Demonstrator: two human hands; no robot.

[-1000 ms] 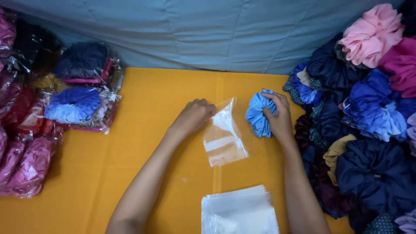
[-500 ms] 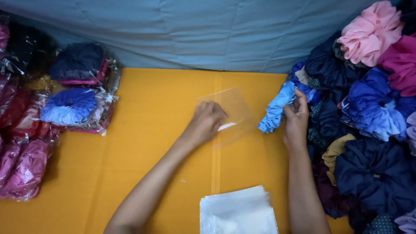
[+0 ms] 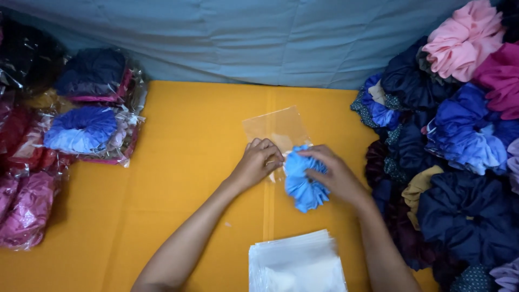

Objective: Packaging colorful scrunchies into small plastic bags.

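The right hand (image 3: 338, 176) has its fingers squeezed on a soft light-blue cloth scrunchie (image 3: 304, 184). The left hand (image 3: 259, 162) pinches the open end of a clear plastic bag (image 3: 275, 127), lying towards twelve o'clock on the yellow bench (image 3: 178, 162).

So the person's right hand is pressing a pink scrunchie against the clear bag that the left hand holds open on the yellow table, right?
Not quite: the scrunchie is light blue, not pink, as the head view shows. The right hand does press it against the clear bag, which the left hand holds at its opening on the yellow table.
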